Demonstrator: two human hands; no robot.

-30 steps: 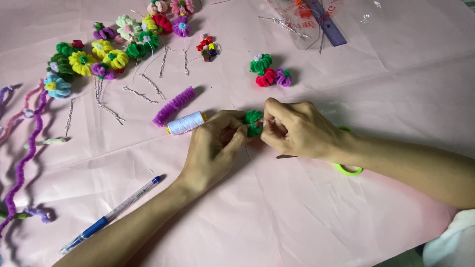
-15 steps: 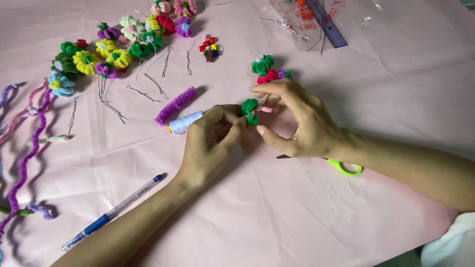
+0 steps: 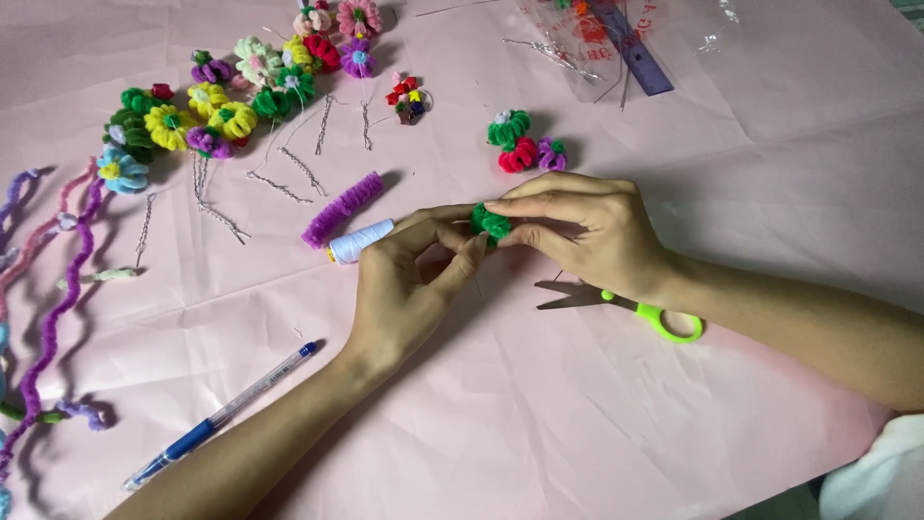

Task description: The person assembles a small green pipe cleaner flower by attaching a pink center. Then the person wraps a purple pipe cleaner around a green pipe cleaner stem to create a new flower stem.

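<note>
Both my hands meet over the middle of a pink sheet. My right hand [image 3: 587, 231] pinches a small green pipe-cleaner flower [image 3: 490, 223] between thumb and fingers. My left hand [image 3: 409, 289] touches the same flower from the left with its fingertips. A white thread spool [image 3: 358, 242] lies just left of my left hand, beside a coiled purple pipe cleaner [image 3: 342, 209]. Scissors with a green handle [image 3: 664, 320] lie under my right wrist.
Several finished pipe-cleaner flowers [image 3: 207, 106] are grouped at the top left, three more [image 3: 522, 146] above my hands. Twisted silver wires [image 3: 289, 173] lie between. Long purple and pink stems [image 3: 48, 289] run down the left edge. A blue pen [image 3: 217, 419] lies at lower left, a clear bag [image 3: 616, 39] at top.
My hands have shifted a little with the green flower; my right hand turned so its fingers lie flatter over the flower, and more of the scissor blades shows.
</note>
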